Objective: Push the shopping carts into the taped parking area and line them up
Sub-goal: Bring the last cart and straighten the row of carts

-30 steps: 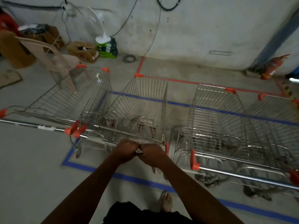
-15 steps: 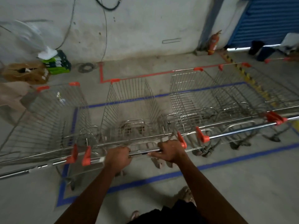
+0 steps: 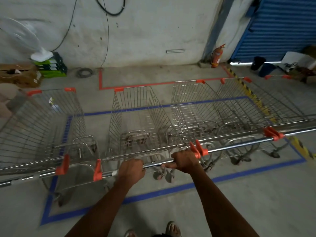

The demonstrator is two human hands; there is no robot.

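Note:
Several wire shopping carts with orange corner caps stand side by side inside a rectangle of blue floor tape (image 3: 171, 189). The middle cart (image 3: 138, 115) is straight ahead of me. My left hand (image 3: 131, 170) and my right hand (image 3: 185, 160) both grip its chrome handle bar (image 3: 153, 164). A cart on the left (image 3: 44, 117) sits over the rectangle's left tape line. Two more carts, the nearer one (image 3: 193, 106) beside the middle cart and a further one (image 3: 253, 103), stand to the right, their handles roughly in line with mine.
A red tape outline (image 3: 100, 81) lies beyond the blue one. Against the wall stand a fan (image 3: 25, 40), green boxes (image 3: 51, 67), cardboard boxes (image 3: 18, 74) and a fire extinguisher (image 3: 216, 56). Yellow-black hazard tape (image 3: 256, 101) runs at right near a blue shutter (image 3: 280, 26).
The view has swung right and the carts now appear level in a row. My hands have spread apart along the middle cart's handle bar.

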